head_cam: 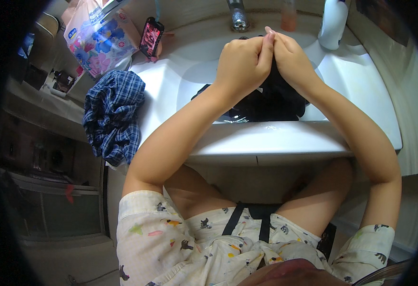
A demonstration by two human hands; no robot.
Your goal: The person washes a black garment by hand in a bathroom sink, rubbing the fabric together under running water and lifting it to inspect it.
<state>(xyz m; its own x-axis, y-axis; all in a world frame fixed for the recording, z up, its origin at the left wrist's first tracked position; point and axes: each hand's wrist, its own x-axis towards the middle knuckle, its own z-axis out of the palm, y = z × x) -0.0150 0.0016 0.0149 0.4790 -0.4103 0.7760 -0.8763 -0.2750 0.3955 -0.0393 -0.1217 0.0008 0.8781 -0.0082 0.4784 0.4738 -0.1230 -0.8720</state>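
Over the white washbasin (pixel 352 82), my left hand (pixel 244 60) and my right hand (pixel 295 59) meet, thumbs side by side. Both are shut on a black cloth (pixel 277 96), probably a garment. Part of it shows between the hands, and a bit pokes out beyond my left knuckles. The rest lies bunched in the bowl, where a wet shine shows near the front rim. My fingers hide most of the gripped part. A small pale patch, perhaps a label, shows on the cloth near my left wrist.
A chrome faucet (pixel 239 19) stands behind the bowl. Right of it are a bottle with orange liquid (pixel 288 19) and a white bottle (pixel 333 25). On the left are a crumpled blue plaid cloth (pixel 114 114), a propped phone (pixel 151 37) and a floral plastic package (pixel 100 39).
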